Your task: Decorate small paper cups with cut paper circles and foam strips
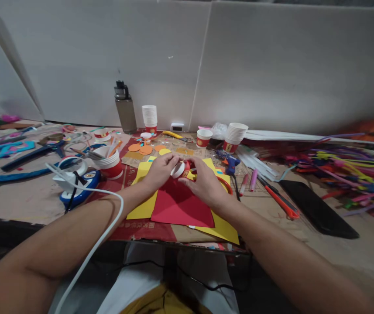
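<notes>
A small red and white paper cup [179, 169], tilted on its side, is between my two hands. It looks short, and my fingers cover part of it. My left hand [161, 171] pinches its rim from the left. The fingers and thumb of my right hand [205, 181] curve round its other side. Below the hands lies a sheet of red paper [183, 207], on top of yellow paper [142, 209]. An orange-red ring-shaped handle [228, 185] shows just beyond my right hand.
Behind stand stacked paper cups [149, 115], a bottle [125, 109] and orange paper discs [145, 150]. To the right lie a glue gun [231, 163], a utility knife [281, 200], a black phone-like slab [317, 209] and pipe cleaners [353, 174]. A white cable [119, 213] crosses my left forearm.
</notes>
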A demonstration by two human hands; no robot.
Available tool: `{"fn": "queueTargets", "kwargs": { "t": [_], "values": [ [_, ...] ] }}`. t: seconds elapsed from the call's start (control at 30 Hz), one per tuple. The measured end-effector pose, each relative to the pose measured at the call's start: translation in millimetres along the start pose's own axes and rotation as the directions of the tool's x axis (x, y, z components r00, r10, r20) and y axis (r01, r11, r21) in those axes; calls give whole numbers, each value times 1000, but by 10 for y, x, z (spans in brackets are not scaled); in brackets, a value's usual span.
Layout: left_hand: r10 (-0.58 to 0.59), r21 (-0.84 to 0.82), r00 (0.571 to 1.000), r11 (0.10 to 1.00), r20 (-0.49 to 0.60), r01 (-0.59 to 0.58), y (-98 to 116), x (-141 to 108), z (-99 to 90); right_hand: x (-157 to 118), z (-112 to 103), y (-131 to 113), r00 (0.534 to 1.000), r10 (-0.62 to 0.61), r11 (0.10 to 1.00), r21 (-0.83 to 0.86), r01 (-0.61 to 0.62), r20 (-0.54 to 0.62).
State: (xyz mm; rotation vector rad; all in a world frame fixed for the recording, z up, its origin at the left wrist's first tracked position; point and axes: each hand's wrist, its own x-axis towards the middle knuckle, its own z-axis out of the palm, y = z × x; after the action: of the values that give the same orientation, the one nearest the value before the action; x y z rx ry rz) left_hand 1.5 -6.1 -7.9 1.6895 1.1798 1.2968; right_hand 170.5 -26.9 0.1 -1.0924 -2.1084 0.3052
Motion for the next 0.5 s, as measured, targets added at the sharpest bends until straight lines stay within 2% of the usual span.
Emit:
{"fn": "queueTargets", "kwargs": {
  "t": [0.07, 0.13, 0.2, 0.27, 0.37, 0.43, 0.5],
  "values": [
    [-65, -193, 994, 978, 86, 81, -8, -3, 23, 3, 3, 18, 1000, 1, 1000, 3, -1, -11],
    [-132, -378, 978, 907, 162, 185, -14, -15, 57, 3, 6, 43, 1000, 4, 1000, 7, -4, -19],
    [-201, -495, 959, 824, 201, 276, -19, -28, 93, 1, 11, 66, 1000, 24, 1000, 5, -24, -17],
    [-248, -525, 939, 780, 239, 340, -30, -35, 122, -5, 15, 82, 999, 48, 999, -16, -48, -3],
    [-270, -468, 921, 800, 280, 376, -61, -21, 137, -11, 14, 93, 999, 46, 997, -66, -45, 10],
    [-291, -433, 927, 823, 236, 369, -82, 2, 125, -13, 2, 90, 1000, 5, 994, -107, -3, 23],
    [-314, -422, 940, 841, 131, 339, -97, 31, 96, -17, -20, 77, 997, -34, 982, -181, 47, 71]
  ]
}}
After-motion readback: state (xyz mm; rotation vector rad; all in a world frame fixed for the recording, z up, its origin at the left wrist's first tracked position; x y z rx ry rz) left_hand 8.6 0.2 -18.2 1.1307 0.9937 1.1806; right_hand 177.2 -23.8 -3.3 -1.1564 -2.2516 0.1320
